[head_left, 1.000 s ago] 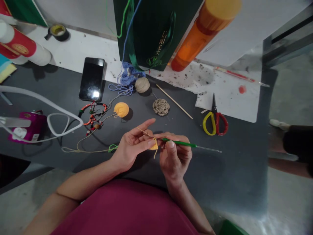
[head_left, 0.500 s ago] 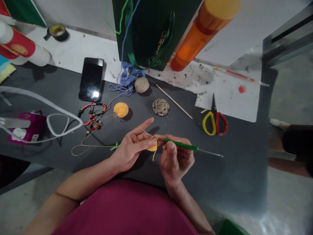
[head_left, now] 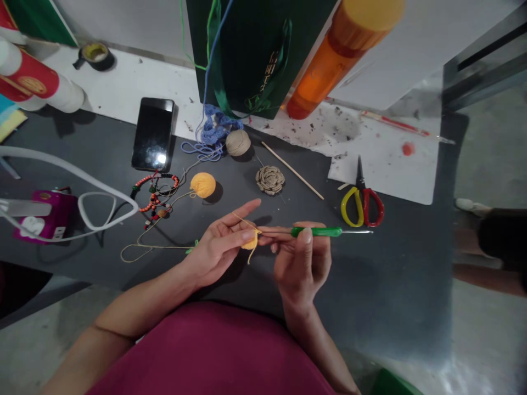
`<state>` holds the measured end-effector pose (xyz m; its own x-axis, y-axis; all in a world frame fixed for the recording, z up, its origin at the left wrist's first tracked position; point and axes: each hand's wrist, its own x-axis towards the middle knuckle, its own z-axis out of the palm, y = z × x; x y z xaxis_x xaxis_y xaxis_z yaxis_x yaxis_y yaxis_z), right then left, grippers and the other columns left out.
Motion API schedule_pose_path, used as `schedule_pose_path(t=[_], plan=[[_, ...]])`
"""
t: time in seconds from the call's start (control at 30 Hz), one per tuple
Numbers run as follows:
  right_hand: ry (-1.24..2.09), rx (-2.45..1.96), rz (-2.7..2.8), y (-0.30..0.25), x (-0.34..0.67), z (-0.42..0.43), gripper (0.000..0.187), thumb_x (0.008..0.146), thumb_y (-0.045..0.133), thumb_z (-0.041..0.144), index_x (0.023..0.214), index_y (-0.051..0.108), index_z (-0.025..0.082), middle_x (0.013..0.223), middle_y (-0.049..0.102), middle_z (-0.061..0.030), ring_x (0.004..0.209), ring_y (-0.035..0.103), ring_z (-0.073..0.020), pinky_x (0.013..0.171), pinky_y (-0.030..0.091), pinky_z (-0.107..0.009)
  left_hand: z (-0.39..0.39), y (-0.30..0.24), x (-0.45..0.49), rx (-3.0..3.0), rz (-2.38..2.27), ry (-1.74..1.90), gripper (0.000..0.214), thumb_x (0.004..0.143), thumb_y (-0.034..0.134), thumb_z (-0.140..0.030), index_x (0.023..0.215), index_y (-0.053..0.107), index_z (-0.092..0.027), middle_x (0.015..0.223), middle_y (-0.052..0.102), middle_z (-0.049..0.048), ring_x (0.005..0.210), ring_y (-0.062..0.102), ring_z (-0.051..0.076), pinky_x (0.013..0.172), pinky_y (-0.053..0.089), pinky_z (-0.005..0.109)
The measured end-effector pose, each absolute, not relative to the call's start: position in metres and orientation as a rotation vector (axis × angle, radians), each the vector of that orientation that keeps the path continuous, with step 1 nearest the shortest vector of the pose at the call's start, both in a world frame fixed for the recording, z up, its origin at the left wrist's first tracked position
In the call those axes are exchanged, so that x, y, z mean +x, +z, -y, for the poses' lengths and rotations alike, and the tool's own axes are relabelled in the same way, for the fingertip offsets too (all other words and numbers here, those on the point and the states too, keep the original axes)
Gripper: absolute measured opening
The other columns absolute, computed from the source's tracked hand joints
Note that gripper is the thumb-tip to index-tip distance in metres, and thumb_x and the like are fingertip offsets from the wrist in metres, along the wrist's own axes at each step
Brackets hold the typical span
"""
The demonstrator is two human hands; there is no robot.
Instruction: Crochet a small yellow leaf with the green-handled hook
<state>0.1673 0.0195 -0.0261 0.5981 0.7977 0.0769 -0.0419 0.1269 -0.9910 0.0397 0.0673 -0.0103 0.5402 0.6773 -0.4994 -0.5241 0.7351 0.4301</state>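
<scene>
My left hand point(head_left: 222, 244) pinches a small yellow crochet piece point(head_left: 249, 242) between thumb and fingers, its index finger stretched out with yellow yarn running over it. A short yarn tail hangs below the piece. In my right hand point(head_left: 303, 260) is a crochet hook point(head_left: 317, 232) with a green handle, held between thumb and fingers. One metal end points left to the yellow piece; the other sticks out to the right. A yellow yarn ball point(head_left: 203, 185) lies beyond my left hand. Past my fingers sits a brown crocheted flower point(head_left: 270, 180).
Scissors point(head_left: 361, 200) with yellow and red handles lie at right, near a thin wooden stick point(head_left: 293, 170). A beige yarn ball point(head_left: 237, 142), blue crochet work point(head_left: 216, 126), a phone point(head_left: 153, 133) and beaded bracelets point(head_left: 154, 192) lie behind. An orange bottle point(head_left: 325, 71) stands beside a dark green bag point(head_left: 251, 60).
My right hand has shifted slightly right and turned the hook closer to level. The yellow piece in my left hand has moved a little left.
</scene>
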Motion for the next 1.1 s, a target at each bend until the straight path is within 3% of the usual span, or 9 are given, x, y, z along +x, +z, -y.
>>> schedule_pose_path(t=[0.13,0.33,0.43,0.63,0.8,0.97,1.1], plan=[[0.880,-1.208,0.653,-0.026,0.168,-0.021,0.017,0.102,0.053,0.040,0.093,0.058,0.027,0.055,0.067,0.0067,0.046,0.065,-0.0143,0.047,0.050,-0.026,-0.067,-0.011,0.040,0.266,-0.657,0.700,0.041,0.072,0.092,-0.024,0.112,0.083,-0.024,0.072,0.071,-0.0032,0.075,0.066,0.010,0.085,0.048,0.026],[0.897,-1.108,0.691,-0.031,0.166,-0.020,0.010,0.089,0.074,0.036,0.087,0.072,0.027,0.077,0.077,0.0033,0.067,0.073,-0.0141,0.057,0.056,-0.026,-0.063,-0.008,0.042,0.325,-0.656,0.680,0.041,0.074,0.091,-0.023,0.114,0.082,-0.029,0.086,0.076,-0.0012,0.084,0.070,0.012,0.097,0.049,0.034],[0.901,-1.090,0.715,-0.031,0.165,-0.020,0.009,0.088,0.076,0.037,0.087,0.074,0.028,0.074,0.075,0.0039,0.065,0.072,-0.0135,0.054,0.053,-0.025,-0.063,-0.008,0.041,0.362,-0.715,0.705,0.044,0.072,0.091,-0.022,0.115,0.082,-0.026,0.080,0.073,-0.0023,0.078,0.066,0.011,0.092,0.051,0.032],[0.887,-1.098,0.649,-0.031,0.165,-0.022,0.004,0.091,0.073,0.031,0.090,0.072,0.028,0.079,0.077,0.0045,0.067,0.071,-0.0108,0.059,0.055,-0.023,-0.063,-0.012,0.038,0.492,-0.737,0.764,0.072,0.068,0.093,-0.015,0.135,0.071,-0.029,0.090,0.072,-0.0036,0.079,0.066,0.008,0.083,0.053,0.025],[0.732,-1.236,0.836,-0.031,0.169,-0.019,0.007,0.096,0.065,0.031,0.093,0.070,0.027,0.082,0.078,0.0016,0.073,0.075,-0.0146,0.063,0.059,-0.028,-0.062,-0.009,0.039,0.620,-0.786,0.810,0.099,0.073,0.089,-0.015,0.160,0.045,-0.030,0.085,0.072,-0.0044,0.081,0.067,0.010,0.084,0.053,0.025],[0.358,-1.277,1.247,-0.034,0.170,-0.014,0.023,0.091,0.071,0.014,0.104,0.075,0.032,0.100,0.084,0.0006,0.088,0.081,-0.0205,0.074,0.065,-0.039,-0.058,-0.010,0.042,0.734,-0.817,0.883,0.104,0.075,0.088,-0.016,0.165,0.035,-0.028,0.080,0.074,-0.0047,0.082,0.068,0.012,0.086,0.053,0.027],[0.518,-1.215,1.081,-0.036,0.167,-0.016,0.021,0.092,0.070,0.017,0.104,0.074,0.034,0.096,0.083,0.0024,0.091,0.080,-0.0205,0.077,0.065,-0.040,-0.057,-0.015,0.041,0.642,-0.784,0.834,0.104,0.075,0.090,-0.019,0.164,0.036,-0.029,0.083,0.075,-0.0043,0.081,0.068,0.012,0.084,0.053,0.026]])
